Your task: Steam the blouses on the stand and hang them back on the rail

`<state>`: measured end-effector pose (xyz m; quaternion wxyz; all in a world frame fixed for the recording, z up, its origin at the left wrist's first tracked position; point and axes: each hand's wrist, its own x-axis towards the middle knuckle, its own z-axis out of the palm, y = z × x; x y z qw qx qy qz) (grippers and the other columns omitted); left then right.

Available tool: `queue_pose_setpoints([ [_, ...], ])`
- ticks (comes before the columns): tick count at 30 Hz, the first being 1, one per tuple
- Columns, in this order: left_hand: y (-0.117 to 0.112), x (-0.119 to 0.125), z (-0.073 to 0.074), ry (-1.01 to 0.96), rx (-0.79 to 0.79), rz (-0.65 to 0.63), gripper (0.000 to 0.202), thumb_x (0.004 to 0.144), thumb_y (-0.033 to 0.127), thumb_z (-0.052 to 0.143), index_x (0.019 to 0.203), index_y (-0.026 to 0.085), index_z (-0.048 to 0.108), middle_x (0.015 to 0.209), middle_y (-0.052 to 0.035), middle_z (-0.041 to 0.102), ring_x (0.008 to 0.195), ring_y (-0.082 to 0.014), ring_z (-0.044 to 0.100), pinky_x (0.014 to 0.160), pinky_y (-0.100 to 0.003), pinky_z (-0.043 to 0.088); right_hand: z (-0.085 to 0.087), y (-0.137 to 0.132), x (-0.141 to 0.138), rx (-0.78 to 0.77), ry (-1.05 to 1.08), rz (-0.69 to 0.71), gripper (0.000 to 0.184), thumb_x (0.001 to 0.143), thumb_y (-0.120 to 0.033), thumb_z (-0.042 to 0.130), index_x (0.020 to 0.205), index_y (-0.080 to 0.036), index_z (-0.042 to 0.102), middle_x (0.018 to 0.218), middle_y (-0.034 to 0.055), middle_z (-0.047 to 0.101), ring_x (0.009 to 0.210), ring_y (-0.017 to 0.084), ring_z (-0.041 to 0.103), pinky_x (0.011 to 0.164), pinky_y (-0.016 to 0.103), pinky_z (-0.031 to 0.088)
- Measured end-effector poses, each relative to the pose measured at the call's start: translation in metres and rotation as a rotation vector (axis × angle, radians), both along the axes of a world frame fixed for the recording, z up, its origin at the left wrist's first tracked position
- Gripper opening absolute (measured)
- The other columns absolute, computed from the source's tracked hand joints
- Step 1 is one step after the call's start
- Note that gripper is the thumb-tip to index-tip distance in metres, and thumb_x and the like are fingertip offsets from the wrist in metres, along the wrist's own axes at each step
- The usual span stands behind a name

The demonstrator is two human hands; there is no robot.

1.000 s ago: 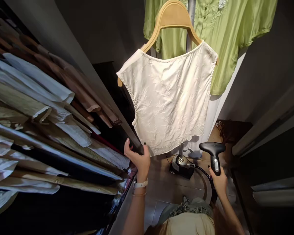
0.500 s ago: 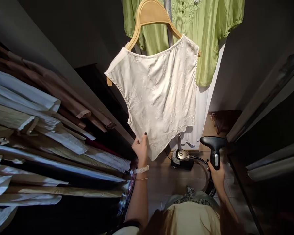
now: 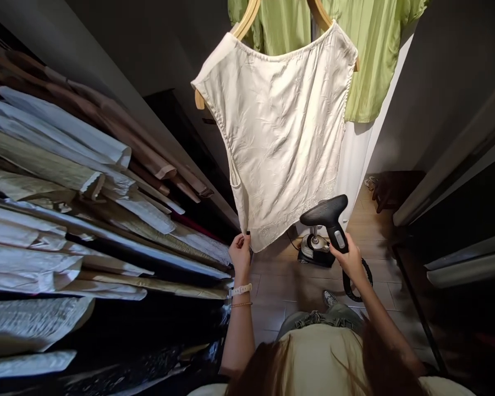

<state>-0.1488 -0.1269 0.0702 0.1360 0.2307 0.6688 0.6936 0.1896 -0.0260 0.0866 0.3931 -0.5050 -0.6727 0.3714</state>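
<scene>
The top (image 3: pixel 280 126) hangs on a hanger (image 3: pixel 247 19) in the far middle, before a green blouse (image 3: pixel 373 60). The left hand (image 3: pixel 240 257) has its grip pinched on the lower left corner; the right hand's (image 3: pixel 350 261) is wrapped round the steamer (image 3: pixel 325 211) by the hem, touching or not I cannot tell. Too hard a tug could slip the top off the hanger; a hot steamer swung left could scald the left hand; the hose (image 3: pixel 347 287) could snag the near shoe (image 3: pixel 329 298).
</scene>
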Motion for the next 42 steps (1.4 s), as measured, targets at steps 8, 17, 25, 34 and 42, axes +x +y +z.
queue_pose_setpoints([
  [8,-0.021,-0.009,0.016,-0.006,-0.001,-0.035,0.044,0.071,0.053,0.078,0.093,0.016,0.068,0.089,-0.0065,0.069,0.079,-0.0186,0.064,0.072,-0.03,0.054,0.029,0.009,-0.033,0.299,-0.313,0.073,0.047,0.081,-0.049,0.062,0.12,-0.022,0.064,0.092,0.0069,0.077,0.085,0.03,0.073,0.07,0.035,0.051],
  [17,-0.019,-0.004,0.021,0.007,0.012,-0.032,0.04,0.076,0.054,0.074,0.092,0.018,0.067,0.087,-0.0046,0.069,0.072,-0.0186,0.067,0.07,-0.031,0.056,0.134,0.066,-0.062,0.703,-0.423,0.185,0.045,0.085,-0.048,0.059,0.118,-0.018,0.066,0.102,0.0098,0.077,0.086,0.026,0.071,0.065,0.03,0.044],
  [25,-0.02,-0.009,0.015,0.017,-0.019,-0.021,0.04,0.077,0.055,0.073,0.091,0.018,0.068,0.078,-0.0018,0.067,0.062,-0.0179,0.066,0.063,-0.03,0.053,0.2,0.105,-0.098,0.812,-0.436,0.256,0.048,0.083,-0.042,0.059,0.125,-0.019,0.064,0.112,0.0096,0.075,0.092,0.028,0.067,0.069,0.032,0.045],
  [34,-0.026,-0.007,0.018,0.045,-0.072,-0.005,0.043,0.08,0.057,0.072,0.092,0.016,0.071,0.075,-0.0018,0.067,0.058,-0.016,0.064,0.057,-0.026,0.047,0.173,0.121,-0.118,0.78,-0.433,0.35,0.047,0.084,-0.04,0.062,0.127,-0.02,0.064,0.114,0.0076,0.075,0.09,0.026,0.068,0.068,0.03,0.042],
  [42,-0.03,0.002,0.025,0.056,-0.086,0.004,0.042,0.079,0.057,0.073,0.091,0.016,0.073,0.068,-0.0007,0.064,0.055,-0.0159,0.063,0.054,-0.026,0.046,0.113,0.097,-0.135,0.639,-0.447,0.455,0.048,0.085,-0.038,0.07,0.13,-0.022,0.064,0.118,0.0063,0.076,0.099,0.027,0.07,0.071,0.031,0.045],
])
